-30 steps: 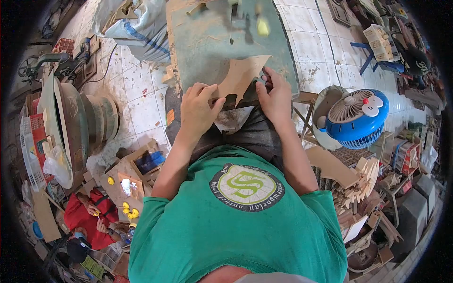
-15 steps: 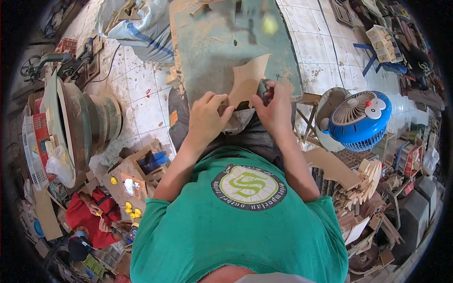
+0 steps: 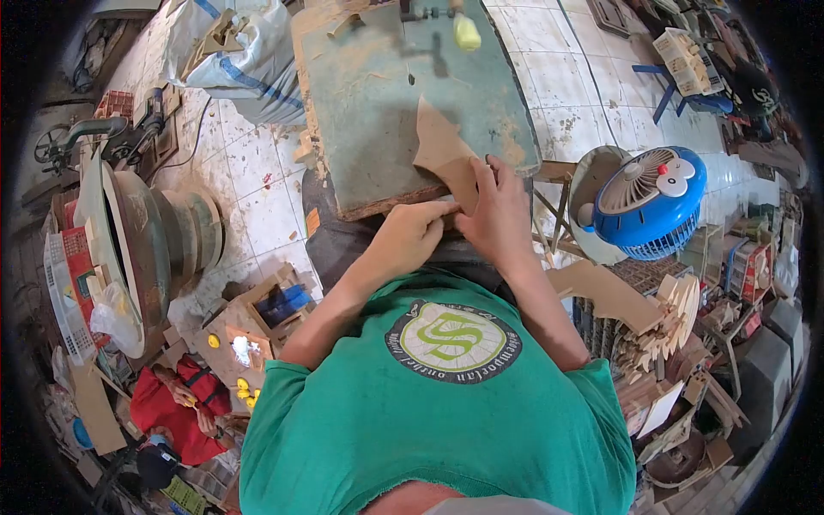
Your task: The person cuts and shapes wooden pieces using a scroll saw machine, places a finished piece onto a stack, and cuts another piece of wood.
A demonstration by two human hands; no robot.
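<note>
A flat brown board piece, cut with curved edges and a pointed tip, lies slanted over the near edge of the green-topped workbench. My right hand is closed on its lower right part, with the thumb underneath and the fingers along the edge. My left hand is closed at the lower end of the piece, its fingertips meeting near my right thumb. Whatever else lies between the hands is hidden by the fingers.
A yellow-green handle hangs over the bench's far side. A blue fan stands right. Left are a white sack and a large round machine. A person in red works lower left. Cut wood pieces are stacked right.
The board piece has turned, its upper tip swinging left. My left hand has moved down and right, closer to my right hand. The dark green object in my right hand no longer shows.
</note>
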